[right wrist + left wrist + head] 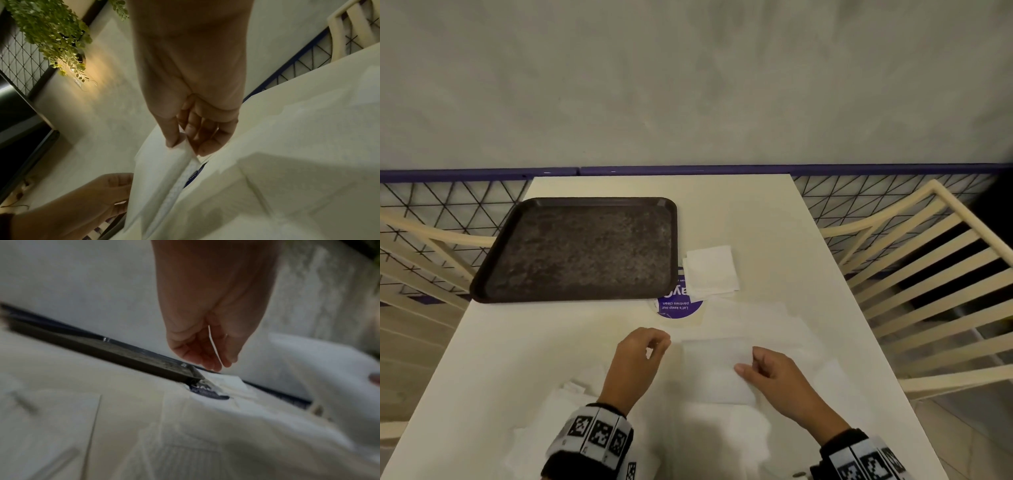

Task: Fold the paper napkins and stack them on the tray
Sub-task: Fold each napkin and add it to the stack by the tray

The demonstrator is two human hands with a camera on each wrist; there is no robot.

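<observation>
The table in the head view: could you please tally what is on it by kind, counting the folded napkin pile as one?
Trays: 1, dark and bare tray
Folded napkin piles: 1, folded pile beside the tray
Napkins in the hands: 1, held napkin, pinched by the right hand and left hand
Round purple stickers: 1, sticker
Loose flat napkins: count unclear
Total: 4

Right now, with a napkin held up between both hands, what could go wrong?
1. The napkin is thin and is pinched only at its edges by the left hand and right hand; pulling unevenly might tear it or skew the fold.
2. Loose napkins lie under the wrists, so a sleeve could drag them.
3. The folded stack sits on the table beside the tray, not on it, so it may be forgotten.
</observation>
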